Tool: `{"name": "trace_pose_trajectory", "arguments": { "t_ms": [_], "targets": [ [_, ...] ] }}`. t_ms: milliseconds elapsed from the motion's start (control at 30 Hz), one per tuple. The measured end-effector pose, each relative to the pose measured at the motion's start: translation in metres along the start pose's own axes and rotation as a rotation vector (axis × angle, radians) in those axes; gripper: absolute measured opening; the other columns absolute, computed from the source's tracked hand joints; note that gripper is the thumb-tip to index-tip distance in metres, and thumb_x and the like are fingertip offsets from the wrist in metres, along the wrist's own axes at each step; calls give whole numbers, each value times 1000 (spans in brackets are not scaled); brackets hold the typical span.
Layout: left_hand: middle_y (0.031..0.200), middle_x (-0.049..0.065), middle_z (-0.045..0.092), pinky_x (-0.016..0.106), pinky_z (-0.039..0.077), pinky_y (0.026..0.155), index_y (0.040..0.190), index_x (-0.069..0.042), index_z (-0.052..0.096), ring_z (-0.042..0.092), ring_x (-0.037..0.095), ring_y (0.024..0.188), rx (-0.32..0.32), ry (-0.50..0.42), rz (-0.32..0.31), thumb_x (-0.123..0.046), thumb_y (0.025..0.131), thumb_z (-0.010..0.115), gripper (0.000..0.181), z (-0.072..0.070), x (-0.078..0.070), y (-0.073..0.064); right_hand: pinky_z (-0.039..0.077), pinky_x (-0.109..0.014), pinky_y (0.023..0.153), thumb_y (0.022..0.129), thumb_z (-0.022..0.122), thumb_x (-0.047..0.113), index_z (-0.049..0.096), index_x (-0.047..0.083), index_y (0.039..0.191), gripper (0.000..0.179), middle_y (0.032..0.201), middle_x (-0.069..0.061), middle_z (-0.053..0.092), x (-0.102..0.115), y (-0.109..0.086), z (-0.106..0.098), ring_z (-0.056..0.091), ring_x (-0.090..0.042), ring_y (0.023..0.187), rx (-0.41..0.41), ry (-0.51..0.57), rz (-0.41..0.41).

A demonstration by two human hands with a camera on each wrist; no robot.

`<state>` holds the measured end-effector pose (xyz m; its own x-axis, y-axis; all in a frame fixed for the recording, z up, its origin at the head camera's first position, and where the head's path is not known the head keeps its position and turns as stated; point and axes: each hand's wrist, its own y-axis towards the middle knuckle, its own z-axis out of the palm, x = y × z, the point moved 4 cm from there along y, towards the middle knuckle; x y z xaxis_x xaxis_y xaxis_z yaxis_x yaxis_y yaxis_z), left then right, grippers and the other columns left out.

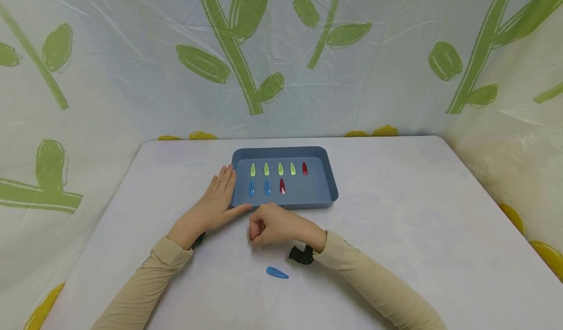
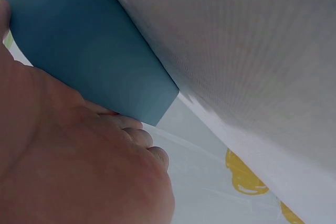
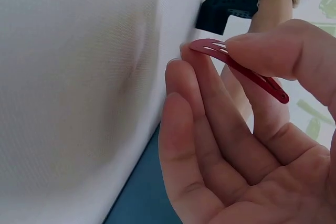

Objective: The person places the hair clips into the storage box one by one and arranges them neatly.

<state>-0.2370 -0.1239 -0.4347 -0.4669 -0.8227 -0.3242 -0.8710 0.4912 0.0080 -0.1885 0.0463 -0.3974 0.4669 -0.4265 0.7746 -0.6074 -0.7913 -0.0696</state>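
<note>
My right hand (image 1: 276, 225) pinches a red snap hair clip (image 3: 244, 69) between thumb and fingers, just in front of the tray; in the head view the hand hides that clip. The left hand (image 1: 215, 200) lies with straight fingers along the left side of the blue-grey tray (image 1: 332, 183), its thumb at the front edge. Inside the tray, the back row has several yellow-green clips (image 1: 266, 169) and a red clip (image 1: 305, 168) at its right end. The front row holds two blue clips (image 1: 267, 187) and a red one (image 1: 282, 186). Another blue clip (image 1: 277, 272) lies on the table nearer me.
The white table (image 1: 396, 212) reaches back to a curtain (image 1: 374, 90) printed with green leaves and yellow flowers. A black wrist camera mount (image 1: 301, 255) sits under the right wrist, close to the loose blue clip.
</note>
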Motion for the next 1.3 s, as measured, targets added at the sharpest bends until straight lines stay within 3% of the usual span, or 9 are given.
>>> {"name": "trace_pose_trajectory", "arguments": {
  "t_ms": [333, 733, 1033, 1300],
  "targets": [
    [163, 24, -7, 54, 1, 120, 155, 8, 2, -12, 35, 150, 6, 0, -3, -67, 95, 47, 106, -1, -1, 0, 40, -18, 54, 77, 72, -6, 59, 11, 62, 26, 76, 2, 72, -1, 0, 0, 56, -1, 62, 11, 35, -17],
    [163, 24, -6, 54, 1, 120, 155, 9, 2, -10, 36, 150, 4, -12, 3, -66, 96, 46, 105, -2, -2, -2, 40, -18, 53, 81, 74, 0, 63, 13, 71, 20, 65, 11, 61, -2, 0, -3, 50, -2, 55, 12, 11, -20],
    [162, 26, -3, 56, 2, 119, 154, 10, 4, -8, 39, 150, -16, -9, 20, -68, 95, 45, 106, -3, -3, -2, 48, -20, 60, 84, 73, 2, 63, 13, 73, 18, 69, 10, 64, 3, -3, -12, 57, -3, 62, -7, 5, -11],
    [163, 22, -7, 54, 1, 120, 155, 8, 2, -9, 36, 150, -10, 3, 14, -69, 95, 43, 106, 0, 0, 0, 47, -20, 57, 88, 69, 2, 68, 10, 80, 12, 73, -2, 71, 5, -6, -19, 59, -5, 61, -17, 49, -25]
  ]
}}
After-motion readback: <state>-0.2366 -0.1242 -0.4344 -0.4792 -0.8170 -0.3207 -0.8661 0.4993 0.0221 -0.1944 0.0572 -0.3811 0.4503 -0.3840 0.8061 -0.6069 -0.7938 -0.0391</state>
